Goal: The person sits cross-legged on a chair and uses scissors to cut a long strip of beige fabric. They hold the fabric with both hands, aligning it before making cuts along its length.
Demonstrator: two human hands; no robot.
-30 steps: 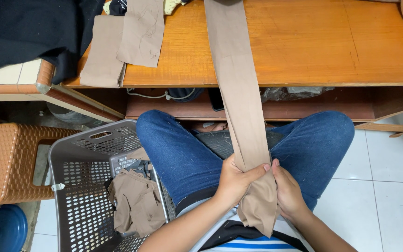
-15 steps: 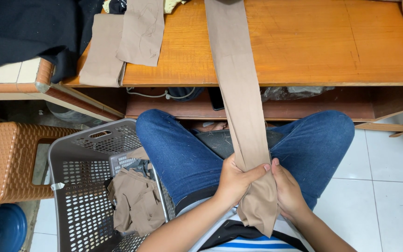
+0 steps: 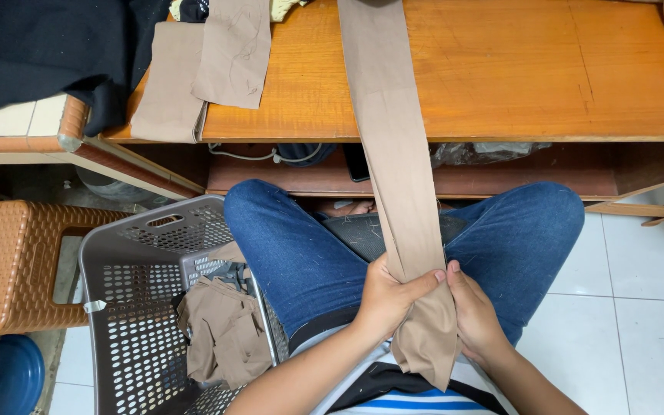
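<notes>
Nothing has moved: the left hand (image 3: 388, 296) and right hand (image 3: 474, 315) stay closed tight around the tan strip (image 3: 393, 169), which stretches away above them.

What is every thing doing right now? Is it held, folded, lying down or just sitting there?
long tan cloth strip: stretched from table to lap, held at its near end.
left hand: shut on the strip.
right hand: shut on the strip.
folded tan pieces: lying flat, overlapping, on the wooden table.
grey basket: upright, crumpled tan cloth inside.
black cloth: draped over the edge.
</notes>
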